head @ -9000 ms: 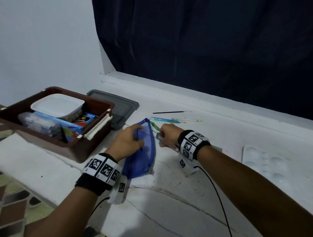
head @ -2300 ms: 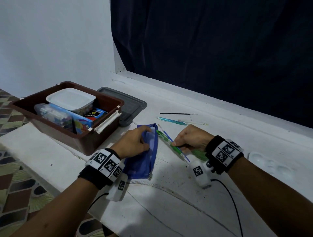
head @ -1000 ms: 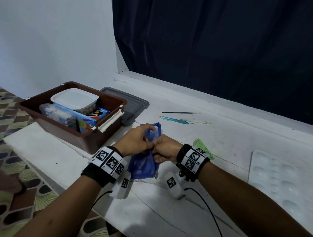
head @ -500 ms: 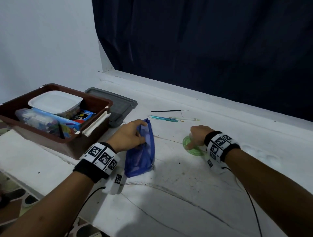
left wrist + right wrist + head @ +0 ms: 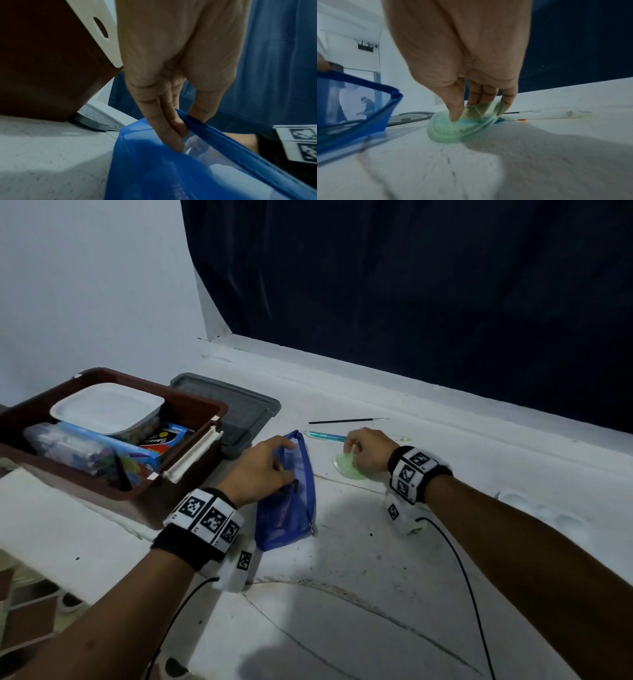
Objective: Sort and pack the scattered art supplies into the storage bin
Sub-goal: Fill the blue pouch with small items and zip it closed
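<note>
Half a second ago your right hand (image 5: 368,451) lay flat over the green protractor (image 5: 347,467) on the slab; now thumb and fingertips (image 5: 453,116) pinch it and its far edge is tilted up off the surface, while the near edge looks to be touching. Your left hand (image 5: 260,470) has stayed where it was, fingers (image 5: 169,129) and thumb pinching the zip edge of the blue pouch (image 5: 291,501) and holding its mouth open. The pouch stands on the white, scuffed, cracked slab (image 5: 342,594) just right of the brown storage bin (image 5: 191,405), which holds a white lidded tub (image 5: 108,409) and coloured boxes; a grey lid (image 5: 239,412) lies flat behind the bin. Beyond the protractor lie a teal pen (image 5: 323,436), a thin black brush (image 5: 346,421) and a pale pen (image 5: 556,115), near the raised ledge under a dark curtain (image 5: 411,285); a white wall stands to the left. The right wrist view is motion-blurred, so the protractor's markings are unreadable. What is inside the pouch is too dim to make out.
</note>
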